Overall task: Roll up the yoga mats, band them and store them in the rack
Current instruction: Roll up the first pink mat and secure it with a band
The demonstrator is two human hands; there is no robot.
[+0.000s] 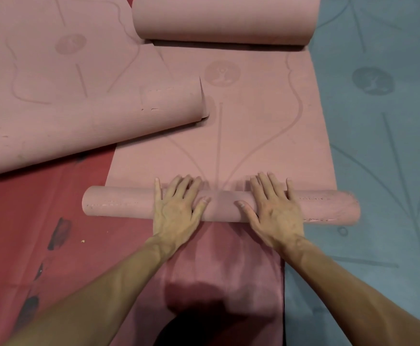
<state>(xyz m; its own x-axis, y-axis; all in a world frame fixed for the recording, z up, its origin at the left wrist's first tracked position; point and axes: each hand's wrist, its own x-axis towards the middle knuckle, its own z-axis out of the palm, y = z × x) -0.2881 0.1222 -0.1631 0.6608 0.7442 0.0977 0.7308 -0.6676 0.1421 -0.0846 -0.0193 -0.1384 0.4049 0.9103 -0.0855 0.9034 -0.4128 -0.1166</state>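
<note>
Pink mat (241, 151) was soft and springy; left hand (176, 208) and right hand (276, 211) pressed flat, fingers spread, on its roll (221, 206). Best held mid-roll.

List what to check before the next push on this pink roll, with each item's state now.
1. Both hands on: left hand and right hand press flat on the pink roll: ok.
2. Path ahead: the neighbouring mat's curled corner overlaps the flat pink mat: not ok.
3. Far end: a second roll lies across it: not ok.
4. Roll tightness: its end faces do not show in this view: cannot tell.
5. Band at hand: none in view: cannot tell.
</note>
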